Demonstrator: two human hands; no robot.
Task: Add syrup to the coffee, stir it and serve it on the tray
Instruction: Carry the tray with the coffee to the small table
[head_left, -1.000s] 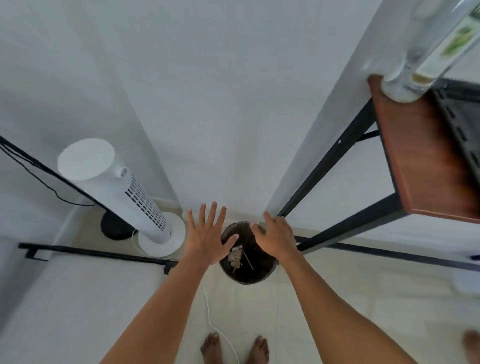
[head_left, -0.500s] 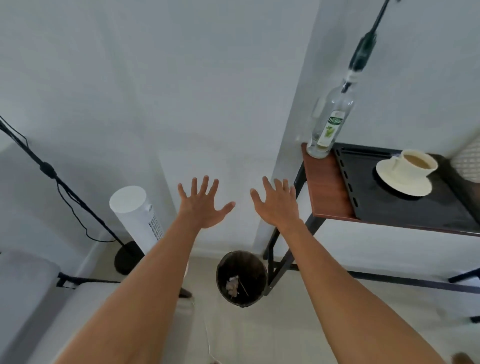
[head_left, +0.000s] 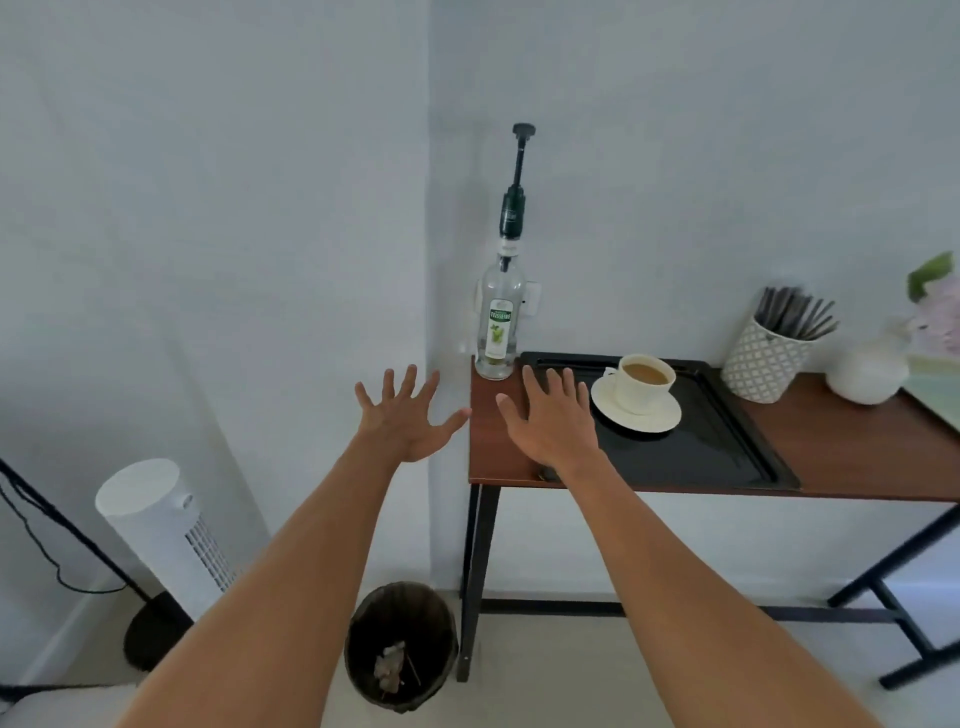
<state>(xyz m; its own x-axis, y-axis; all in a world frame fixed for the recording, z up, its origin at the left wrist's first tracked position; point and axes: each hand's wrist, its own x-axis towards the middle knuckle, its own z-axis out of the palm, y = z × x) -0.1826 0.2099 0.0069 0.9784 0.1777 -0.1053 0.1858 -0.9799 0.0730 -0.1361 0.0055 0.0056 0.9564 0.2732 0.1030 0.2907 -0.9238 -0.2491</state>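
**A:** The coffee cup (head_left: 645, 382) sits on its saucer (head_left: 636, 415), on the black tray (head_left: 691, 460) at the left end of the desk (head_left: 857, 447).

**B:** The syrup bottle (head_left: 497, 327) stands upright just beside the tray, and nobody's on it.

**A:** Both hands are spread wide and empty. The left hand (head_left: 408, 421) is in the air off the desk's edge, and the right hand (head_left: 553, 421) is over the tray's left rim.

**B:** There's no spoon in the cup. It looks served, but I can't tell whether it's been syruped or stirred.

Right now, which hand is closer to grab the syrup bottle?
Probably the right hand: it hovers open over the table near the syrup bottle. The left hand is past the table's edge.
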